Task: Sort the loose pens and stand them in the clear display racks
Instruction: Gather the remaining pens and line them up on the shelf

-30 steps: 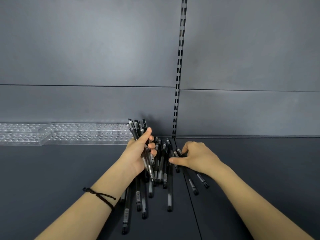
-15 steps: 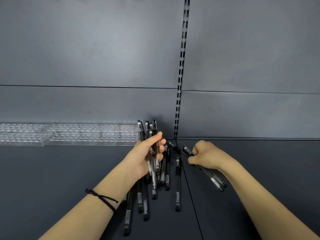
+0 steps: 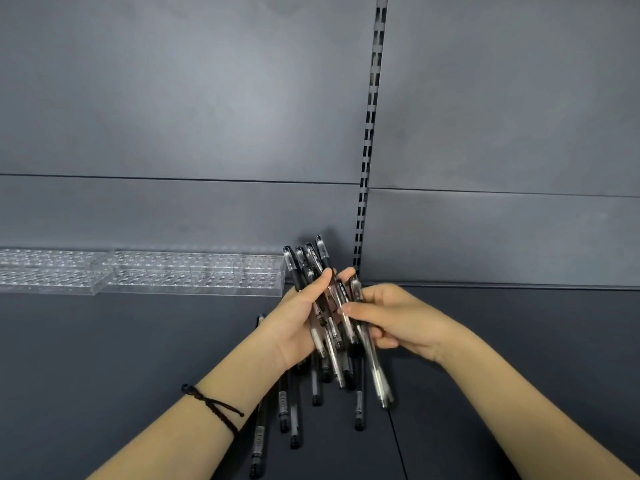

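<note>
- Nearest the camera, on the dark shelf (image 3: pixel 104 358): loose pens (image 3: pixel 259 441), black-capped, lying roughly parallel with their length running toward the back wall, partly under the left forearm and both hands. Several overlap, so an exact count cannot be told.
- Left wrist: dark braided bracelet (image 3: pixel 214 407), knotted, one loose end showing.
- Left hand (image 3: pixel 298 323): raised above the loose pens, thumb and fingers curled round a bundle of pens (image 3: pixel 304 261). The bundle is tilted, with the capped ends fanning out above the fingers and the lower ends hanging below the palm.
- Right hand (image 3: pixel 398 320): close against the left, fingers curled round clear-barrelled pens (image 3: pixel 375 372), thumb laid across them. These pens lie just beside the bundle, touching it. Whether there are one or two cannot be told.
- Back of the shelf, left part: clear display racks (image 3: pixel 194 275), two set end to end against the wall, with rows of round holes in their tops. No pens stand in them. The right-hand rack ends just beside the bundle's caps.
- Behind everything: grey back panel (image 3: pixel 173 98), with a slotted metal upright (image 3: pixel 369 133) running top to bottom right of centre.
</note>
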Demonstrator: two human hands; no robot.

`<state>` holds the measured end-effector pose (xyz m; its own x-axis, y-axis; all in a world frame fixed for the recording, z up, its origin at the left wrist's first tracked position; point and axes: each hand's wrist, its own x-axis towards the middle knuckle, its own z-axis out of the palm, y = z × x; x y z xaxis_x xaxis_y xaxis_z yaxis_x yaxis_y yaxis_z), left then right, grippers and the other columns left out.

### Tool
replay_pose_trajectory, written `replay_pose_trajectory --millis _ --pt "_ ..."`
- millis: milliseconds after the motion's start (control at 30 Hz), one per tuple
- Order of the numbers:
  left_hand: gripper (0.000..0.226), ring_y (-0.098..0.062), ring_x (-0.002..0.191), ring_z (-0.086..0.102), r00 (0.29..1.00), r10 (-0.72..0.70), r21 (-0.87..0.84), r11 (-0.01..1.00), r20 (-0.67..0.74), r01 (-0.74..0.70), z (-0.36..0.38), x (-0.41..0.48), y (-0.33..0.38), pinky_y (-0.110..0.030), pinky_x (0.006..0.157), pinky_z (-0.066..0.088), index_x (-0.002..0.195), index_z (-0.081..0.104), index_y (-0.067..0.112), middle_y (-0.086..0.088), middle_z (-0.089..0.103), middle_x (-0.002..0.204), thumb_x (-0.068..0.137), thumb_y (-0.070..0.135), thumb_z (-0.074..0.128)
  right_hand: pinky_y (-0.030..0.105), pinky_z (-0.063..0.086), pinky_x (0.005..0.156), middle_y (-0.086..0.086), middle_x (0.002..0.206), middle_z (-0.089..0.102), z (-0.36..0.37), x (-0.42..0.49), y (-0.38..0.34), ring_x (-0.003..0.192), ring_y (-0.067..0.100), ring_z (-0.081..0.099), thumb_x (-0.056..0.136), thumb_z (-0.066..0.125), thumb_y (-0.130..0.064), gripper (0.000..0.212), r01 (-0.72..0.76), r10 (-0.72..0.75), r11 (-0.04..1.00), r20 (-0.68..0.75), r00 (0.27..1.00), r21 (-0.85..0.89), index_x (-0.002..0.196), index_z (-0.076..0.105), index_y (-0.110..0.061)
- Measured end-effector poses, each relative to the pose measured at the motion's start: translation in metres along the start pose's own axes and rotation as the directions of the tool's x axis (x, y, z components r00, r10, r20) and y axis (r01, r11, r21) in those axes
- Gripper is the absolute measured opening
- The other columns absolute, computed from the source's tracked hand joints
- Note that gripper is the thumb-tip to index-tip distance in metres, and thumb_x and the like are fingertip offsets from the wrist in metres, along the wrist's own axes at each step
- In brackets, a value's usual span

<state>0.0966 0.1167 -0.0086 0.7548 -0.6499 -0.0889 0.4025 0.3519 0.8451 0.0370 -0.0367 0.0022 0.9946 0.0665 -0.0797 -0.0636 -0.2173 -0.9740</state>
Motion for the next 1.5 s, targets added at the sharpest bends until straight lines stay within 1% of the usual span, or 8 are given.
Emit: replay_pose_trajectory --millis 333,533,900,1067,1167,1267,1333,1500 --pt "0.039 -0.026 0.094 0.072 0.981 0.03 -0.064 0.997 -0.193 -0.043 -0.005 0.005 0.002 -0.031 0.059 0.059 0.129 0.053 -0.004 -0.013 0.073 0.11 0.096 0.016 0.058 0.019 0.034 0.04 0.0 0.077 0.064 -0.003 0.0 -0.002 0.049 0.006 0.043 0.087 0.07 -0.023 0.02 0.123 -0.121 0.992 -0.179 0.976 -0.001 0.1 0.073 -0.009" --pt "0.053 -0.031 0.104 0.069 0.996 -0.068 0.157 0.986 0.058 0.058 -0.006 -0.001 0.007 -0.038 0.075 0.06 0.137 0.042 -0.001 -0.018 0.07 0.115 0.095 0.023 0.06 0.019 0.038 0.04 0.005 0.066 0.055 -0.011 -0.002 -0.013 0.05 0.011 0.049 0.069 0.074 -0.031 0.051 0.254 -0.193 0.94 -0.262 0.946 0.226 0.107 0.068 0.002" --pt "0.01 -0.013 0.063 0.057 0.974 0.039 0.335 0.935 0.224 -0.115 0.027 -0.006 -0.013 -0.029 0.068 0.051 0.073 0.072 0.022 -0.001 0.057 0.065 0.079 0.016 0.076 0.017 0.042 0.061 -0.001 0.087 0.06 -0.01 -0.012 -0.02 0.074 0.007 0.053 0.087 0.068 -0.035 0.025 0.314 -0.342 0.94 -0.416 0.843 -0.136 0.099 0.062 -0.013" --pt "0.02 -0.012 0.062 0.054 0.959 0.158 0.447 0.858 0.236 -0.251 0.068 0.005 -0.013 -0.025 0.065 0.049 0.076 0.06 0.015 0.005 0.058 0.062 0.083 -0.002 0.07 0.023 0.044 0.089 -0.01 0.117 0.058 -0.043 -0.024 -0.062 0.102 0.0 0.057 0.095 0.046 -0.049 0.03 0.441 -0.446 0.891 -0.39 0.806 -0.108 0.124 0.038 -0.052" --pt "0.021 -0.012 0.063 0.055 0.944 0.213 0.448 0.839 0.252 -0.309 0.093 0.019 -0.014 -0.024 0.066 0.048 0.081 0.06 0.013 0.005 0.059 0.066 0.082 -0.006 0.069 0.044 0.043 0.104 -0.008 0.114 0.068 -0.063 -0.029 -0.08 0.108 0.01 0.062 0.096 0.026 -0.057 0.041 0.488 -0.496 0.866 -0.332 0.803 -0.111 0.112 0.062 -0.046" --pt "0.028 -0.014 0.068 0.055 0.927 0.236 0.466 0.811 0.293 -0.354 0.113 0.032 -0.024 -0.026 0.069 0.05 0.095 0.06 0.012 0.005 0.06 0.068 0.081 -0.011 0.068 0.033 0.055 0.065 -0.005 0.112 0.071 -0.074 -0.037 -0.084 0.107 0.019 0.066 0.101 0.024 -0.049 0.052 0.499 -0.494 0.865 -0.269 0.827 -0.055 0.1 0.072 -0.028" --pt "0.03 -0.014 0.071 0.057 0.932 0.243 0.493 0.797 0.269 -0.349 0.118 0.041 -0.03 -0.028 0.073 0.052 0.094 0.062 0.014 0.003 0.06 0.072 0.079 -0.011 0.069 0.022 0.039 0.041 -0.009 0.109 0.07 -0.082 -0.04 -0.076 0.108 0.035 0.064 0.101 0.036 -0.046 0.036 0.504 -0.513 0.858 -0.247 0.822 -0.104 0.105 0.07 -0.033" --pt "0.027 -0.011 0.085 0.061 0.954 0.184 0.672 0.678 0.237 -0.298 0.111 0.061 -0.049 -0.026 0.08 0.053 0.092 0.064 0.019 0.003 0.063 0.086 0.077 -0.001 0.074 0.018 0.046 0.054 -0.013 0.092 0.06 -0.1 -0.034 -0.044 0.108 0.025 0.064 0.097 0.048 -0.046 0.023 0.464 -0.499 0.86 -0.157 0.852 -0.211 0.117 0.059 -0.048"
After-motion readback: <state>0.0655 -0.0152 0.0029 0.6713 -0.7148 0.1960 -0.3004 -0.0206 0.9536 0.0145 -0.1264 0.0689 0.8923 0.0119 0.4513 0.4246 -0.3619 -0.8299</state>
